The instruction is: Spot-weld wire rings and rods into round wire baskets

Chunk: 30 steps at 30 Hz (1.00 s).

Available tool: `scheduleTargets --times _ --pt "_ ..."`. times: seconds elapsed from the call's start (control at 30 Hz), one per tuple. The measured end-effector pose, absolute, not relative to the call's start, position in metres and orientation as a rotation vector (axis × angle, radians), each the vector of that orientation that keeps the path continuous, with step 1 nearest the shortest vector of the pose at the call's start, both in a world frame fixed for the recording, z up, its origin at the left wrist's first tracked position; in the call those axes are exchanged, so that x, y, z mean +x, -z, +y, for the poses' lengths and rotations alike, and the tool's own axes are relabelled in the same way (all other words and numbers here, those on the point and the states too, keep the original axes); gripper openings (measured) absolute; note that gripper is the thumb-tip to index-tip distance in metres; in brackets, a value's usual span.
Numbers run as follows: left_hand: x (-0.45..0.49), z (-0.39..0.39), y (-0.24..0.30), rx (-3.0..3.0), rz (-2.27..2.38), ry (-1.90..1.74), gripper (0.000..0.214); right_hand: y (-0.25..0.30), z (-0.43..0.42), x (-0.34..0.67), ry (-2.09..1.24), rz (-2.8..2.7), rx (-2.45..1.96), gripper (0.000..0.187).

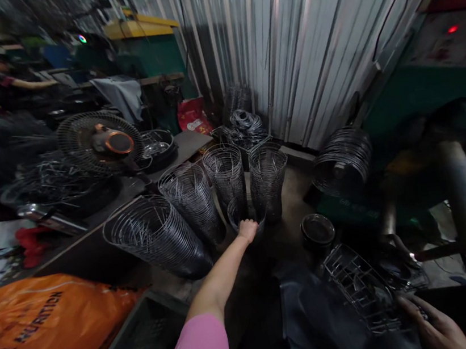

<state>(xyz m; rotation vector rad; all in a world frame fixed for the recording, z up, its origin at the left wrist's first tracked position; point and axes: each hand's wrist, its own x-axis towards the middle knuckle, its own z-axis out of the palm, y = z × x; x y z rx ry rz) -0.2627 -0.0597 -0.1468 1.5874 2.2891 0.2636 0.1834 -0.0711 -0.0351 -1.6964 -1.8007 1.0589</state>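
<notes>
The left hand (248, 230) is curled at the rim of a short wire stack (233, 211); whether it grips this, I cannot tell. Four tall wire stacks (183, 235), with loose wires inside, stand around its far side. The right hand (440, 329) is just beside a wire rack (354, 281), its grip too dark to tell.

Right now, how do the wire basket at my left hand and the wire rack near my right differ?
The wire basket has a round rim; the wire rack looks boxy, with a grid of bars. The basket sits among tall wire stacks, while the rack lies tilted beside dark cloth. Both look like dark, open wirework.
</notes>
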Motion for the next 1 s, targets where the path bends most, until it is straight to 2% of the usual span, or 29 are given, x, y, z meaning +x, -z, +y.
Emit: scheduleTargets --times 0.07,0.2,0.27,0.37,0.47,0.57,0.67,0.73,0.83,1.0 --pt "-0.252 -0.063 0.138 1.566 2.293 -0.355 0.024 0.027 -0.073 0.181 -1.06 -1.816 -1.672 0.036" --pt "-0.194 -0.082 0.115 1.624 2.073 -0.683 0.049 0.006 -0.085 0.17 -1.09 -1.67 -1.647 0.033" --pt "-0.152 -0.102 0.104 1.453 1.594 -1.158 0.056 0.002 -0.1 0.163 -1.134 -1.469 -1.638 0.033" --pt "-0.101 -0.141 0.092 1.204 1.095 -1.43 0.063 0.01 -0.129 0.155 -1.209 -1.182 -1.628 0.034" --pt "-0.075 -0.169 0.087 1.053 1.075 -1.427 0.069 0.036 -0.159 0.16 -1.352 -0.966 -1.699 0.032" --pt "-0.062 -0.18 0.088 0.941 1.134 -1.27 0.07 0.063 -0.187 0.18 -1.405 -1.108 -1.908 0.028" --pt "-0.051 -0.185 0.09 0.927 1.165 -1.095 0.071 0.075 -0.204 0.21 -1.117 -1.562 -2.095 0.024" --pt "-0.044 -0.189 0.09 1.026 1.208 -1.002 0.073 0.072 -0.204 0.235 -0.904 -1.673 -2.112 0.023" --pt "-0.036 -0.197 0.093 1.194 1.272 -0.991 0.075 0.061 -0.191 0.28 -0.665 -1.52 -2.086 0.025" --pt "-0.033 -0.203 0.115 1.193 1.304 -1.084 0.072 0.045 -0.159 0.367 -0.313 -1.07 -2.274 0.041"
